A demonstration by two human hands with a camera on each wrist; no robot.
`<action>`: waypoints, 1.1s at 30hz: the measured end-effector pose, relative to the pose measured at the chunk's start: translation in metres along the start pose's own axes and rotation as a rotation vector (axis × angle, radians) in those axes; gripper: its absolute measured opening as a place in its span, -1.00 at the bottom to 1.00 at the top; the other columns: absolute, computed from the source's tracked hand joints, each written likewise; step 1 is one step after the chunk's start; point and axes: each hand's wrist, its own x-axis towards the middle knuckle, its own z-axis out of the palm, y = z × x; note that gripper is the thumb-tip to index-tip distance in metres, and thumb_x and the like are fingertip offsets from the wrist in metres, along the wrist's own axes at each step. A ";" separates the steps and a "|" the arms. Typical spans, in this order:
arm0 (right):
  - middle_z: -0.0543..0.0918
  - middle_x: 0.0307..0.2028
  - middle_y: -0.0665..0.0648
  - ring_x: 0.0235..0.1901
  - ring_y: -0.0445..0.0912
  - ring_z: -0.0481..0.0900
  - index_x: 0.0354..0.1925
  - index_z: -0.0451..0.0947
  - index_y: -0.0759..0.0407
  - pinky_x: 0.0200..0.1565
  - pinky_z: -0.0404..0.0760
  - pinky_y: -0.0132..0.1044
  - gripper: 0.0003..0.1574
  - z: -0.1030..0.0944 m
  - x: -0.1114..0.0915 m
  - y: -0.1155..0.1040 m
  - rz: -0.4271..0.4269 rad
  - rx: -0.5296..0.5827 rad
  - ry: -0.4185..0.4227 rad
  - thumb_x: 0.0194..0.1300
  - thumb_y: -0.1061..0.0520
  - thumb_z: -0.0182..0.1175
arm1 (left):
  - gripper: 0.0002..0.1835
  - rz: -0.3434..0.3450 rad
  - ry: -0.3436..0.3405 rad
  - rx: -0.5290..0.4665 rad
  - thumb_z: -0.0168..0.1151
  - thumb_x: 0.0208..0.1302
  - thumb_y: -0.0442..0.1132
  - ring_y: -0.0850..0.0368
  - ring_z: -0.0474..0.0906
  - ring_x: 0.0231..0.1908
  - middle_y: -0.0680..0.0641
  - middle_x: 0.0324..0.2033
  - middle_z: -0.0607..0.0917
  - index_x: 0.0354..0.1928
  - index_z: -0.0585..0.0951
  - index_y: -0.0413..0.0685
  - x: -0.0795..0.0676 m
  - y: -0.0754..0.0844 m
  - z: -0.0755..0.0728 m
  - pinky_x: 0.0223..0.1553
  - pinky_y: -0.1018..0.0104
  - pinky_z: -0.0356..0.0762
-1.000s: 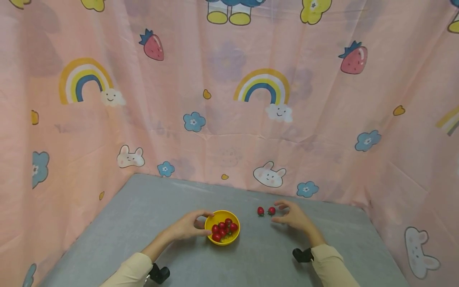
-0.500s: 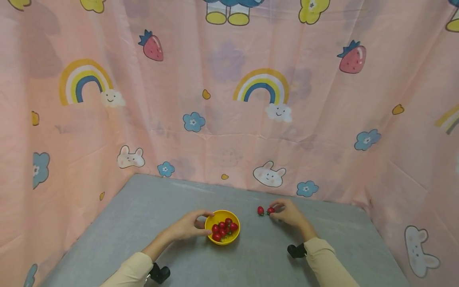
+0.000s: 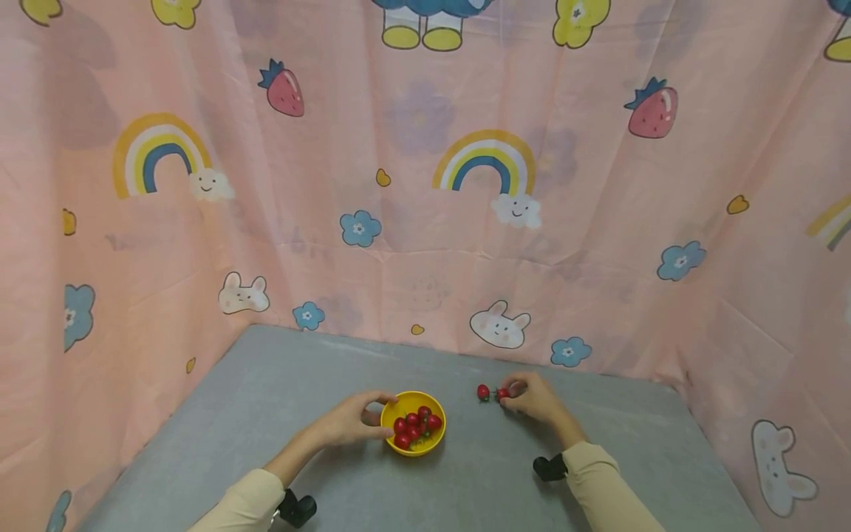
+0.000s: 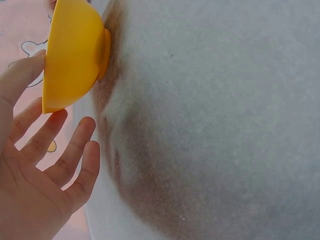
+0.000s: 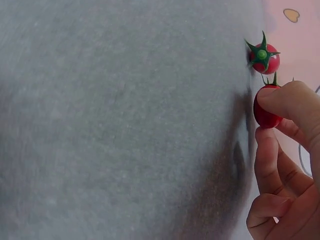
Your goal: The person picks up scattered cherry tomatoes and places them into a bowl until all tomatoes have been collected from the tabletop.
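A yellow bowl (image 3: pixel 412 401) with several red cherry tomatoes (image 3: pixel 413 433) in it stands on the grey table. My left hand (image 3: pixel 344 421) holds its left side, thumb and forefinger spread along the rim. In the left wrist view the bowl (image 4: pixel 74 55) shows from outside, the other fingers spread below its rim. To the right, my right hand (image 3: pixel 537 399) pinches a cherry tomato (image 5: pixel 265 107) between thumb and fingertips, close over the table. Just left of it lies another cherry tomato (image 3: pixel 483 392), whose green calyx shows in the right wrist view.
The grey table (image 3: pixel 319 369) reaches back to a pink printed curtain (image 3: pixel 412 266), which also hangs along the left and right sides. Black wrist cameras (image 3: pixel 295 508) sit at both sleeve cuffs.
My right hand has moved slightly left and closed its thumb and fingers on the right-hand cherry tomato. My left hand stays at the bowl.
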 end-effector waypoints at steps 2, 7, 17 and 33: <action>0.63 -0.33 0.10 -0.32 0.01 0.54 -0.32 0.65 0.15 -0.39 0.57 -0.20 -0.79 -0.001 -0.001 -0.001 -0.004 0.003 0.003 0.11 0.30 0.51 | -0.41 0.002 0.002 -0.002 0.45 0.30 -0.14 0.02 0.66 -0.08 -0.20 0.22 0.53 0.32 0.50 -0.11 0.000 0.000 0.000 -0.04 0.10 0.66; 0.64 -0.31 0.11 -0.30 0.03 0.55 -0.32 0.64 0.14 -0.40 0.58 -0.18 -0.79 -0.004 -0.003 0.000 0.009 0.014 0.008 0.12 0.28 0.51 | -0.41 0.002 0.002 0.002 0.45 0.30 -0.14 0.02 0.65 -0.08 -0.20 0.21 0.54 0.32 0.50 -0.10 0.000 0.000 0.000 -0.04 0.10 0.66; 0.64 -0.31 0.15 -0.32 0.04 0.60 -0.29 0.66 0.18 -0.49 0.63 -0.16 -0.81 -0.008 -0.008 -0.002 -0.005 0.076 0.021 0.14 0.28 0.49 | -0.40 -0.001 -0.002 -0.003 0.45 0.30 -0.11 0.03 0.66 -0.08 -0.20 0.22 0.53 0.32 0.50 -0.11 0.000 0.000 0.000 -0.04 0.10 0.66; 0.67 -0.30 0.06 -0.28 0.01 0.61 -0.24 0.69 0.14 -0.33 0.62 -0.16 -0.84 -0.008 -0.017 -0.007 -0.121 0.109 -0.014 0.20 0.22 0.48 | -0.41 0.002 0.001 -0.010 0.45 0.30 -0.12 -0.01 0.65 -0.06 -0.21 0.22 0.53 0.32 0.50 -0.08 0.000 -0.002 0.000 -0.02 0.06 0.65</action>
